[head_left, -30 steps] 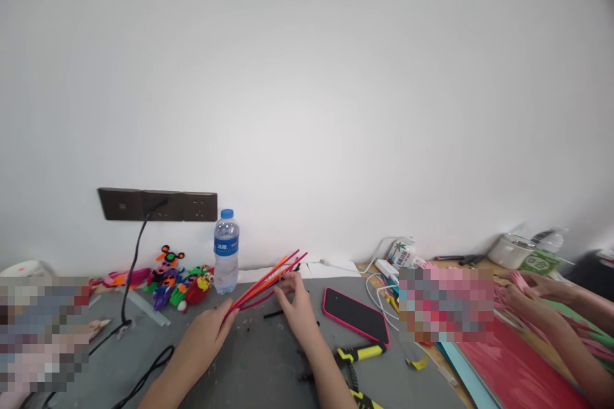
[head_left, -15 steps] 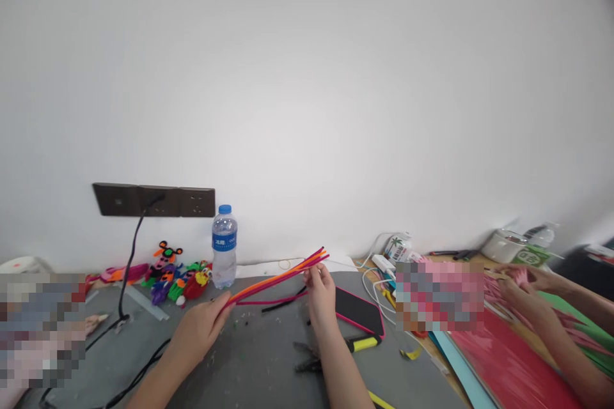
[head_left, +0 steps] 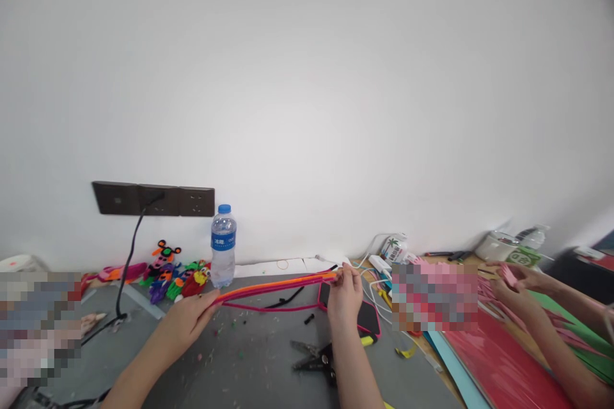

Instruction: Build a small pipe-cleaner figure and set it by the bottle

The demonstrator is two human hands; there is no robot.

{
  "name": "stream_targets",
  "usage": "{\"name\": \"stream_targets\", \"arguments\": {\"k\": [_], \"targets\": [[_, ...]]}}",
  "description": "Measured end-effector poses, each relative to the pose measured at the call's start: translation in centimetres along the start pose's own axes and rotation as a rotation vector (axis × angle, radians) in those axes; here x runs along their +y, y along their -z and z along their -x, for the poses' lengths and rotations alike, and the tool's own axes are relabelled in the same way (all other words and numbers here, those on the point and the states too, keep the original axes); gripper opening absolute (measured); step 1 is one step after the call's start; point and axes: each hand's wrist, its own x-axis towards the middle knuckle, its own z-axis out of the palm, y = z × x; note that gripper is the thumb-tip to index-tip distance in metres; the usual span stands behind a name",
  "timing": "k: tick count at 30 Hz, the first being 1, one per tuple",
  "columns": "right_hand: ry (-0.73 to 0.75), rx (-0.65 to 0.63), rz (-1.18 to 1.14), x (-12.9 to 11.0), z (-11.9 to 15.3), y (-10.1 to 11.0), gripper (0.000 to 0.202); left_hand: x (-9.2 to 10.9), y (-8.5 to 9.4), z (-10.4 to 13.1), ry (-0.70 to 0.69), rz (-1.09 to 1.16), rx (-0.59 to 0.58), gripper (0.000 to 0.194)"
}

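A bundle of orange and magenta pipe cleaners (head_left: 278, 284) stretches between my two hands above the grey mat (head_left: 259, 358). My left hand (head_left: 190, 316) is closed around the bundle's left end. At the other end, my right hand (head_left: 346, 291) pinches the strands, with its fingertips partly hidden. One magenta strand sags below the others. Under my right wrist lie pliers (head_left: 314, 358) with dark jaws and a yellow handle. A phone with a pink edge (head_left: 368, 318) rests behind my right hand, partly covered. A black pipe cleaner (head_left: 286, 299) lies beneath the bundle.
A water bottle (head_left: 223, 249) stands by the wall, beside several colourful pipe-cleaner figures (head_left: 175, 278). A black cable (head_left: 130, 255) hangs from the wall sockets (head_left: 153, 199). At right, a co-worker's hands (head_left: 520, 287) hold pink material over red sheets (head_left: 499, 351).
My right hand has moved right and slightly down along the pipe cleaners; their tips no longer stick out far beyond it. My left hand has shifted slightly left. More of the pliers shows.
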Motion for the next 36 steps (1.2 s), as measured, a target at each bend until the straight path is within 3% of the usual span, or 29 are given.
{"name": "stream_targets", "arguments": {"k": [6, 11, 14, 17, 20, 24, 29, 33, 36], "targets": [[0.015, 0.047, -0.038, -0.1, -1.1, 1.0, 0.026, 0.3, 1.3, 0.0, 0.009, 0.092, -0.01, 0.038], [0.034, 0.114, -0.033, -0.9, -3.0, 3.3, 0.029, -1.0, 3.0, 0.2, 0.108, 0.144, 0.112, 0.044], [0.044, 0.116, 0.019, -1.1, -3.8, 4.2, 0.03, -1.9, 3.1, 0.5, 0.186, 0.275, 0.208, 0.053], [0.028, 0.015, 0.113, -0.7, -3.3, 3.5, 0.031, -2.1, 2.6, 0.5, 0.256, 0.433, 0.31, 0.061], [-0.03, -0.211, 0.249, 0.4, -1.4, 1.6, 0.026, -1.5, 2.3, 0.4, 0.275, 0.445, 0.365, 0.062], [-0.108, -0.483, 0.432, 2.3, 1.7, -0.5, 0.028, -0.8, 2.3, 0.2, 0.239, 0.382, 0.28, 0.055], [-0.069, -0.504, 0.596, 2.6, 2.5, -0.5, 0.034, -1.3, 2.1, 0.1, 0.196, 0.293, 0.154, 0.046], [0.005, -0.518, 0.655, 1.1, 2.2, -0.5, 0.027, -1.6, 1.8, 0.2, 0.192, 0.252, 0.144, 0.044], [0.062, -0.531, 0.659, 0.1, 2.4, -1.1, 0.035, -1.6, 1.7, 0.2, 0.186, 0.28, 0.148, 0.044]]}}
